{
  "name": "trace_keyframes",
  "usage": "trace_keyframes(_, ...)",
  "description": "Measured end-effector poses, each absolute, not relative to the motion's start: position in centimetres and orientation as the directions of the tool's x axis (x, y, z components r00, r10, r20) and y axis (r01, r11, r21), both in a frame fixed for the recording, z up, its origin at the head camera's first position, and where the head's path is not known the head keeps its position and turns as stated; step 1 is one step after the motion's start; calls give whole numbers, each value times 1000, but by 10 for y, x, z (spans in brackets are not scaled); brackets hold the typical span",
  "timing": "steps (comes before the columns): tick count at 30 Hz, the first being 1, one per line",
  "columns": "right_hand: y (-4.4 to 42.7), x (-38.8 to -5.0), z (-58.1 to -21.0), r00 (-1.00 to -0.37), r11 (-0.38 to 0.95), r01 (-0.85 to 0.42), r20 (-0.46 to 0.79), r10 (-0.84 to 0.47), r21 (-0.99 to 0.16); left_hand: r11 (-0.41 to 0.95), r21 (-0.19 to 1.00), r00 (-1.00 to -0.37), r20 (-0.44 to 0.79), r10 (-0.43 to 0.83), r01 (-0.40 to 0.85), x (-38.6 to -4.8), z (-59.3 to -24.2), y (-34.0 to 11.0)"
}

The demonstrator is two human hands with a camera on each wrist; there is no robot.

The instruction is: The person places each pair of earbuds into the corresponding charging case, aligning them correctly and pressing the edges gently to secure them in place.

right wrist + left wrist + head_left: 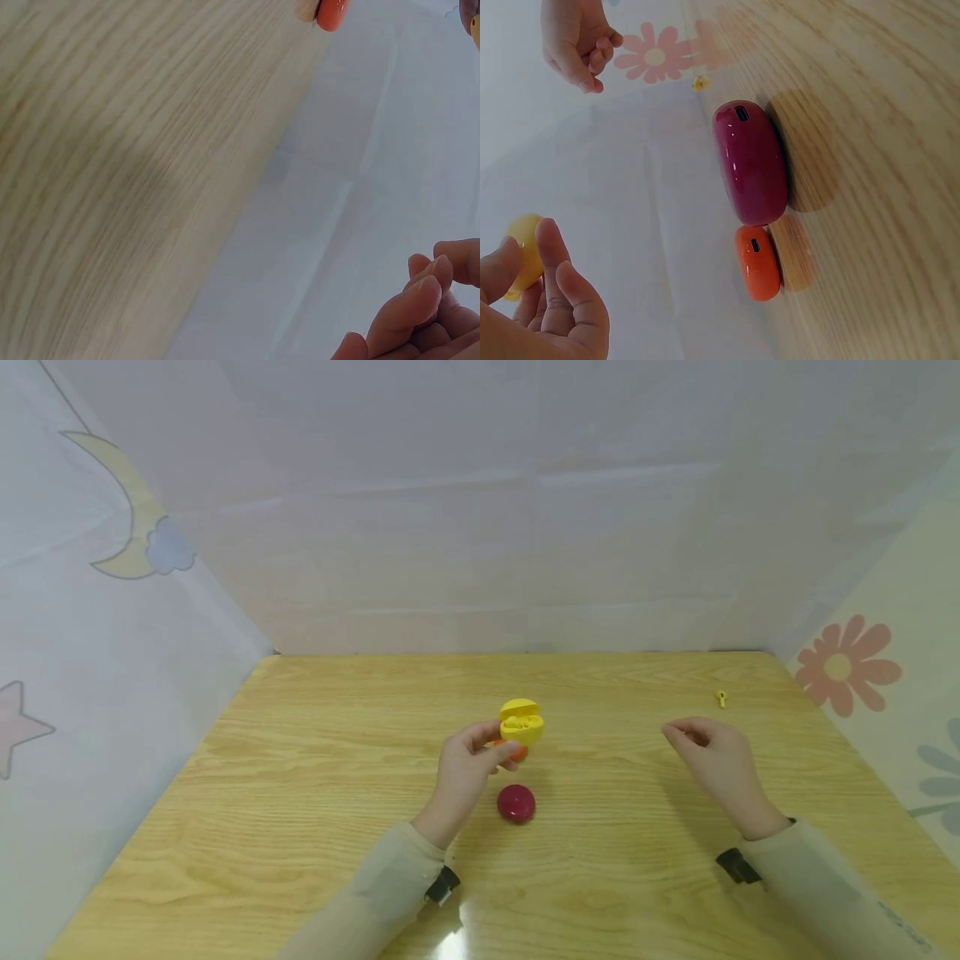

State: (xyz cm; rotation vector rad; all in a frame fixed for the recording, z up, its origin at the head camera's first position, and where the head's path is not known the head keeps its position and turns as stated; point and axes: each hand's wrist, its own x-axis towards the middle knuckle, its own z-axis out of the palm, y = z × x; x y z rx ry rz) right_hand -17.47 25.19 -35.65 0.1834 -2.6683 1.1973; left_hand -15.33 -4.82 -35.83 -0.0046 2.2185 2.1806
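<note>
My left hand (467, 772) grips a yellow earbud case (522, 732) between thumb and fingers above the table. Its lid is raised, and something yellow, seemingly an earbud, sits inside. In the left wrist view that case (529, 247) is partly covered by the fingers. My right hand (720, 764) hovers to the right, fingers loosely curled, with nothing visible between them. Beyond it, a yellow earbud (722, 698) lies on the table. Below the left hand stands a maroon earbud case (516, 803), closed. An orange earbud case (757, 264) is beside it, partly hidden in the head view.
The wooden table (360, 710) meets a pale cloth backdrop (450, 543) along its back edge. Patterned cloth hangs at both sides, with a moon (123, 477) at left and a red flower (847, 667) at right. Dark bands sit at both wrists.
</note>
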Motion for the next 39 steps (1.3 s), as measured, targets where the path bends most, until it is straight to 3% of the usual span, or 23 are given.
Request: trace_keyframes(39,314,-217,-385,-992,693,-11,97,85,-721,-9,1000,-1000,-25,16,-25,-159,-361,-53)
